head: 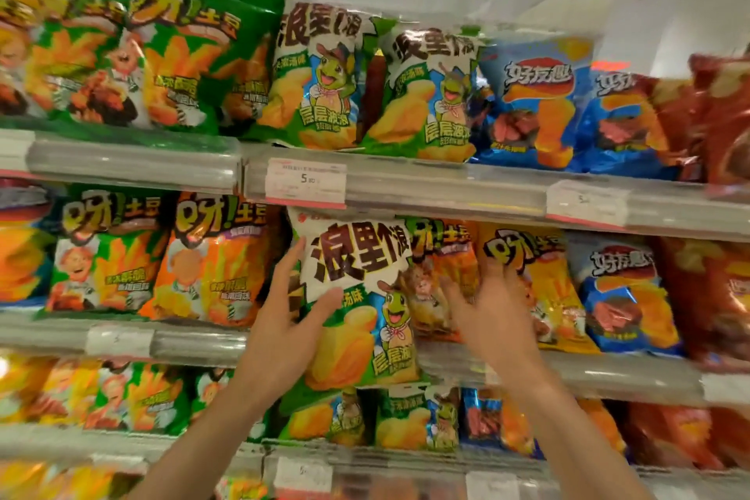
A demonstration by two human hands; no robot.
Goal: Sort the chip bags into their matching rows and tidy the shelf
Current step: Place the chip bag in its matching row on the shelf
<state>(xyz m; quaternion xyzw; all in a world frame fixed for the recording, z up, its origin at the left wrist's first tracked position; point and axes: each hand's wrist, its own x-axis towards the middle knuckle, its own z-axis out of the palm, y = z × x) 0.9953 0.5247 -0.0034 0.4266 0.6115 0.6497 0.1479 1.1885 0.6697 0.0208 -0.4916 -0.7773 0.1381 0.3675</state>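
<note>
A white-and-green chip bag [357,296] is gripped by the left hand [290,321] — thumb across its front, fingers along its left edge. At three o'clock, the right hand [493,313] is spread wide against orange bags [527,288] — middle shelf [588,373].

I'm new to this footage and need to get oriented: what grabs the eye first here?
A white-and-green turtle bag held up before the middle shelf, the left hand gripping its left edge. The right hand reaches, fingers spread, toward the orange bags beside it. Two matching turtle bags stand on the shelf above.
</note>
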